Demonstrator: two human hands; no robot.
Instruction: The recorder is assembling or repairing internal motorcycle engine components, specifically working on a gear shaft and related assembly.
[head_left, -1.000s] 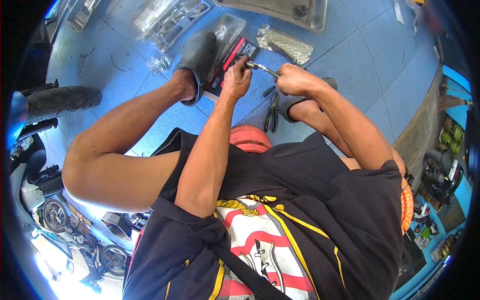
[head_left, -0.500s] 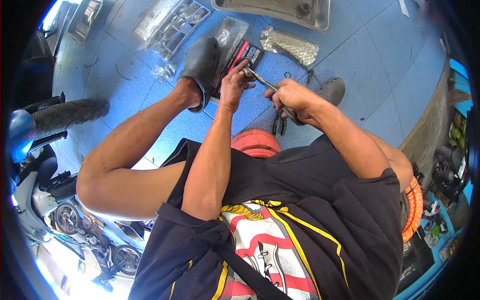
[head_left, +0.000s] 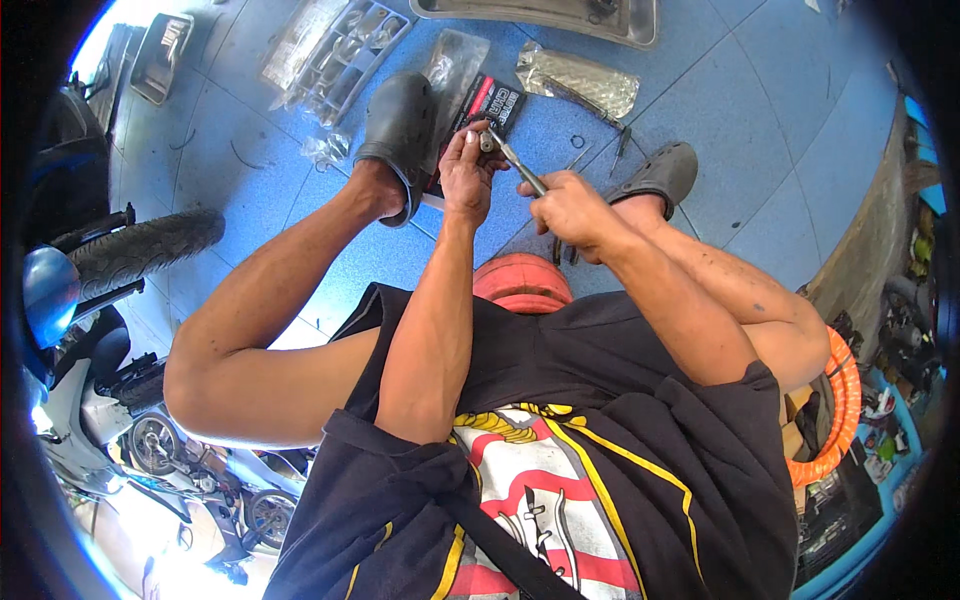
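In my left hand (head_left: 466,182), a small round metal part (head_left: 487,142) is pinched between the fingertips, above a black and red box (head_left: 497,103) on the floor. My right hand (head_left: 574,212) is wrapped round a grey pair of pliers (head_left: 522,169). The narrow tips of the pliers meet the metal part at my left fingers; whether they grip it is too small to tell. Below my right hand, dark tool handles (head_left: 566,250) on the floor are partly covered. A small dark ring (head_left: 577,142) lies on the tiles beyond.
A clear plastic bag (head_left: 457,60), a compartment box of parts (head_left: 352,58), a foil-like packet (head_left: 580,80) and a metal tray (head_left: 640,25) lie ahead. My shoes stand on either side. A red stool (head_left: 522,280) is under me; a motorcycle tyre (head_left: 150,248) is at left.
My right hand has shifted slightly left and down with the pliers, and its fingers have closed tighter round the handles. My right leg now shows more fully. The left hand stays on the part.
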